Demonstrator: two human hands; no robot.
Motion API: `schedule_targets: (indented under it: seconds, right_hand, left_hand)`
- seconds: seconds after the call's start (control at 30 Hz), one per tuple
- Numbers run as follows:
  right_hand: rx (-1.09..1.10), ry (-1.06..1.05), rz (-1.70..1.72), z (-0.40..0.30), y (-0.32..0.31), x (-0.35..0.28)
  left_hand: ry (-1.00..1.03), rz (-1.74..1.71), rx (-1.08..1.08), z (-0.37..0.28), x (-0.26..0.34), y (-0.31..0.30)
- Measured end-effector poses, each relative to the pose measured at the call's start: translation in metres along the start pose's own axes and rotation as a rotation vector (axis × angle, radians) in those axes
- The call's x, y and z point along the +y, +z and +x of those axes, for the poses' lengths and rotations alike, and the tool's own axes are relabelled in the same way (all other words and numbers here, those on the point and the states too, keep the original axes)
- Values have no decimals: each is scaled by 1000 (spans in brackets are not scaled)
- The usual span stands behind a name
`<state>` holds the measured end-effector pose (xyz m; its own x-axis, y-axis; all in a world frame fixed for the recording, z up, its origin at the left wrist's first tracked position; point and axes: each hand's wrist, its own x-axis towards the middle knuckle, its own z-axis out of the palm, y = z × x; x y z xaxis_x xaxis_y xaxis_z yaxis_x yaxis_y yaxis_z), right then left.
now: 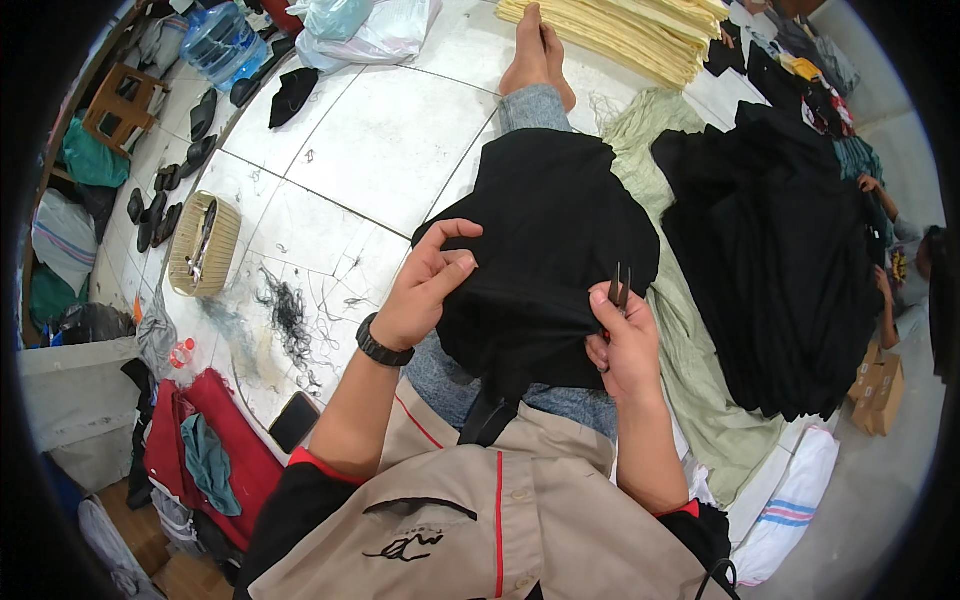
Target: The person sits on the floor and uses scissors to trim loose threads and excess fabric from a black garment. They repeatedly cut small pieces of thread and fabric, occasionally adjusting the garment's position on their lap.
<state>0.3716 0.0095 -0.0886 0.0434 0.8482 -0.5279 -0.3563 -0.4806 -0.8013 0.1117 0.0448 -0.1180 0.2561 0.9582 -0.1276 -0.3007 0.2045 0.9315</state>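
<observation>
Black fabric lies spread over my lap and legs. My left hand is over its left side, index finger and thumb apart, with nothing seen between them; the lower fingers are curled. At the right side of the cloth, my right hand holds small metal thread snips, their two pointed blades projecting upward past the thumb. That hand also pinches the cloth's edge, which is drawn into folds towards it. A large pile of black garments lies to the right on pale green cloth.
A woven plastic basket, loose black threads and a phone are on the tiled floor at left. Red cloth lies at lower left. Folded yellow cloth is stacked ahead. Another person sits beyond the black pile.
</observation>
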Motion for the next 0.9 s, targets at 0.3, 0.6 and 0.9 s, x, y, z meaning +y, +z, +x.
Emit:
schedule_targets:
  seconds: [0.3,0.6,0.9]
  right_hand:
    - [4,-400,-280,10,-14,19]
    - [259,-430,-107,-21,-94,-16]
    - [317,-605,-360,-58,-103,15]
  left_hand:
    - [310,648,328,25,-25,-28]
    - [653,980,-199,-43,-22,75]
    - [267,815,-198,-34,-60,112]
